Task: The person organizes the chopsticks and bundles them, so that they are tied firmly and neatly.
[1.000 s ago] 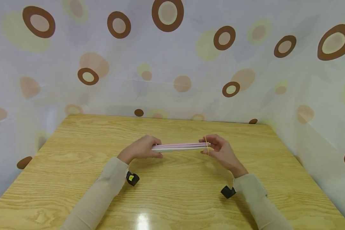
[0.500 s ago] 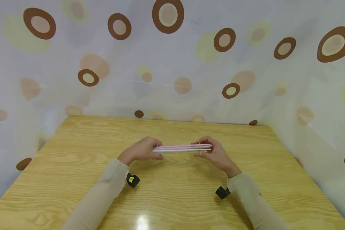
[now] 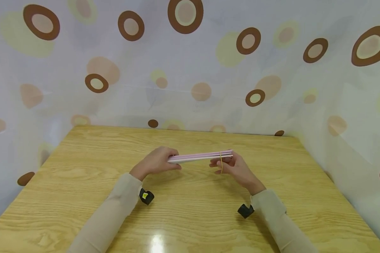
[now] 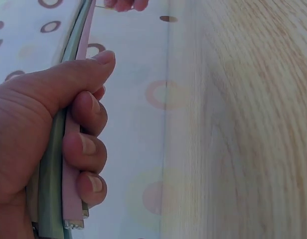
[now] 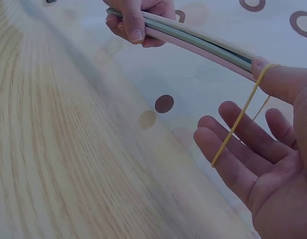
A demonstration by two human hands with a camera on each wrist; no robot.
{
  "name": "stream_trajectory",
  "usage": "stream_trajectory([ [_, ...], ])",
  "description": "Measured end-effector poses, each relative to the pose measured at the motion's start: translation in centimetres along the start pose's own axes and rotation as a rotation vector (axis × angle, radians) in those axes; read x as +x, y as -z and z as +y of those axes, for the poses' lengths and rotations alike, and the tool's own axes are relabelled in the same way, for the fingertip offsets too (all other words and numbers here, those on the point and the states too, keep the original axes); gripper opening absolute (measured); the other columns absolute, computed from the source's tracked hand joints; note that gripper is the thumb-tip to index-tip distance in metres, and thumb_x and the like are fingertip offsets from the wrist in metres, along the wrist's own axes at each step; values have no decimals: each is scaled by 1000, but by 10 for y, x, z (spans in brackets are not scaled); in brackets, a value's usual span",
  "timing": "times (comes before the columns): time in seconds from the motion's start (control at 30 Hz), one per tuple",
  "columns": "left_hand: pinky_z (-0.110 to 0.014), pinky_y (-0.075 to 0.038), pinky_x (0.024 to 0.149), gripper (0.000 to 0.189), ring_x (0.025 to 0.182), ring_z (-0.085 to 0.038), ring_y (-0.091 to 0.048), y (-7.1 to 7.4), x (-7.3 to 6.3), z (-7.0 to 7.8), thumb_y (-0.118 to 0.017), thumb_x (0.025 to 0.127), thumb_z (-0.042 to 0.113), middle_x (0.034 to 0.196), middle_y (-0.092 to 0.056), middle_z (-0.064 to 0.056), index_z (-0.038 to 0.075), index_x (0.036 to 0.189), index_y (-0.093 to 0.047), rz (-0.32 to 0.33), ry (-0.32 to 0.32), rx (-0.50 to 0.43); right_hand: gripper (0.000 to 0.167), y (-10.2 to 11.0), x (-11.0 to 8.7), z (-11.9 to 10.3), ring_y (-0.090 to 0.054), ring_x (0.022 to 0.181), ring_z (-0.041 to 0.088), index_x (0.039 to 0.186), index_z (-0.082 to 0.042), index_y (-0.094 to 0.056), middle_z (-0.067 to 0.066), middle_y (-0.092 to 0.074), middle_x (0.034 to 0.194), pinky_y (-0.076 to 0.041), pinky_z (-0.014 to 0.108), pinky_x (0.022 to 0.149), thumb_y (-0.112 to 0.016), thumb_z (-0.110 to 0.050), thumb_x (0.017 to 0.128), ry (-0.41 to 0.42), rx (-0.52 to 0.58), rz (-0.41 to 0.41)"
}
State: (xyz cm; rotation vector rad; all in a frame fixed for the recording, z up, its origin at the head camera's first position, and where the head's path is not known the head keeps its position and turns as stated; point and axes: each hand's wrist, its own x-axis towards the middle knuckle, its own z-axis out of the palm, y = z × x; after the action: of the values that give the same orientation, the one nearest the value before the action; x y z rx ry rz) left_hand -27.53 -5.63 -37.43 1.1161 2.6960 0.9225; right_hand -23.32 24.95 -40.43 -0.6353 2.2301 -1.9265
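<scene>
My left hand (image 3: 156, 161) grips one end of a bundle of slim pastel sticks (image 3: 196, 156), which look like pencils in pink, white and pale green. In the left wrist view, the thumb and curled fingers wrap round faceted sticks (image 4: 53, 179). My right hand (image 3: 235, 171) is at the other end, its fingers spread below the bundle. A thin yellow rubber band (image 5: 235, 127) stretches between its thumb and fingertips in the right wrist view. The thumb touches the bundle's end, and the band's far side is partly hidden.
Under both hands lies a wood-grain table (image 3: 190, 211). A pale curtain (image 3: 183, 63) with brown and peach circles stands behind it and along both sides. Black wrist cameras (image 3: 146, 196) hang at the sleeve cuffs.
My right hand first shifted left along the bundle with the band. Since then the bundle's right end has risen, and the right fingers have dropped below it. The left hand holds nearly still.
</scene>
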Motion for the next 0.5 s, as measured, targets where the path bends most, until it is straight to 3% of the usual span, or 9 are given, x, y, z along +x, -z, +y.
stream_trajectory([
  [0.07,-24,-36,58,17,61,-10,-44,0,0,-1,-76,84,26,73,-60,3,12,86,-66,19,16,7,26,-2,1,1,-68,100,17,116,3,-48,22,-64,114,-56,41,80,-50,-19,102,-47,-21,19],
  [0.27,-25,-35,57,18,60,-10,-44,2,-1,-2,-76,84,25,72,-58,2,11,85,-65,42,52,18,31,-10,3,7,-68,92,13,106,7,-50,10,-67,101,-56,36,77,-41,-22,105,-163,-24,55],
  [0.4,-25,-35,56,17,58,-10,-43,1,-2,2,-76,84,25,71,-59,2,11,86,-67,51,60,32,33,-13,1,8,-68,90,12,112,11,-50,4,-67,98,-56,32,78,-40,-19,105,-184,-5,46],
  [0.5,-25,-34,55,17,57,-10,-42,1,-2,3,-75,84,24,71,-59,2,10,88,-67,63,69,43,31,-14,0,8,-68,91,11,115,15,-49,7,-66,100,-55,31,79,-39,-13,105,-145,-18,20],
])
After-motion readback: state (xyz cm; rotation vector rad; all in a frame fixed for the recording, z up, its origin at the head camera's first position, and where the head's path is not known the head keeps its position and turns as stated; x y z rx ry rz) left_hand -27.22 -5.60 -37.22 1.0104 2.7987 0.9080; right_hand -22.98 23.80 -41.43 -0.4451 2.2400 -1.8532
